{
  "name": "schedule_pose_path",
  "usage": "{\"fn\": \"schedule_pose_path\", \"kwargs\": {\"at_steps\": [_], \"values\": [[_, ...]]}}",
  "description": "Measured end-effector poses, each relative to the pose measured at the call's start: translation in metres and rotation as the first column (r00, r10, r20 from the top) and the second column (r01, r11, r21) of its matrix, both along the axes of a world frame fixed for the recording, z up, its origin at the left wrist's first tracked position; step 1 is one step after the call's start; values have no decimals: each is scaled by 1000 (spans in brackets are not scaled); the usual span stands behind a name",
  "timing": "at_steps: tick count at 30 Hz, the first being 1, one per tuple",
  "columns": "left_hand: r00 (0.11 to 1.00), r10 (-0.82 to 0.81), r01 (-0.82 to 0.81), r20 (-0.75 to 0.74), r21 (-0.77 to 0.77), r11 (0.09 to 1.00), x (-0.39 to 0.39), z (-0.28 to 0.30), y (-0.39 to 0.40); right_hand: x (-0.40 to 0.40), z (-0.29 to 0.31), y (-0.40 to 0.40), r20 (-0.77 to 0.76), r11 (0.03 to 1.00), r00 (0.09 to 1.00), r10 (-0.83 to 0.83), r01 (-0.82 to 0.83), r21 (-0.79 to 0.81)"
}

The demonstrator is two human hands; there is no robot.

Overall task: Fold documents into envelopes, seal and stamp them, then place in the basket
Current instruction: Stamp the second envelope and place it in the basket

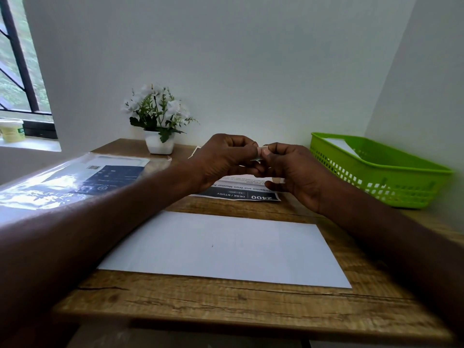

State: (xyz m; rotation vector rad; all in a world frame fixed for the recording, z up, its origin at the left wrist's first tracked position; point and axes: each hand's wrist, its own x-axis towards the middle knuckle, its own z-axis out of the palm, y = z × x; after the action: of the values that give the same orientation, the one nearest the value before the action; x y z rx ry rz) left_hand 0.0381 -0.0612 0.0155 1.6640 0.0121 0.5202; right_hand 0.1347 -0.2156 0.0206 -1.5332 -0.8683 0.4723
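Note:
A plain white envelope (226, 249) lies flat on the wooden desk (226, 305) in front of me. Above and behind it, my left hand (223, 162) and my right hand (293, 172) meet fingertip to fingertip, pinching a tiny stamp-like piece (261, 153) between them. It is too small to make out clearly. Under my hands lies a printed document (251, 195) with a dark header reading "2400". At the far right stands a green plastic basket (391, 187) with white paper inside.
A clear plastic sleeve of printed sheets (75, 179) lies at the left. A white pot of artificial flowers (159, 144) stands at the back against the wall. A window and a tub (12, 130) on the sill are at far left.

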Motion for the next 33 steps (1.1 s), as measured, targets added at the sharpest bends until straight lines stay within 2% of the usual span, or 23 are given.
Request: {"fn": "schedule_pose_path", "kwargs": {"at_steps": [9, 16, 22, 26, 33], "values": [[1000, -9, 9, 15, 23, 1000, 3, -2, 0, 1, 1, -1, -48, 1000, 999, -19, 20, 19], [999, -20, 22, 42, -45, 999, 2, -2, -2, 4, 2, -2, -104, 1000, 995, -1, 3, 19], [998, -47, 53, 33, -199, 979, -2, 5, 0, 10, 6, -6, -223, 999, 974, 30, -20, 44], [999, -36, 32, -28, -126, 992, -2, 1, 0, 7, 4, -5, -212, 1000, 977, 22, -19, 16], [999, 24, -26, -28, -55, 998, -2, 3, 3, 2, 6, -5, -180, 996, 980, 81, -73, 48]]}}
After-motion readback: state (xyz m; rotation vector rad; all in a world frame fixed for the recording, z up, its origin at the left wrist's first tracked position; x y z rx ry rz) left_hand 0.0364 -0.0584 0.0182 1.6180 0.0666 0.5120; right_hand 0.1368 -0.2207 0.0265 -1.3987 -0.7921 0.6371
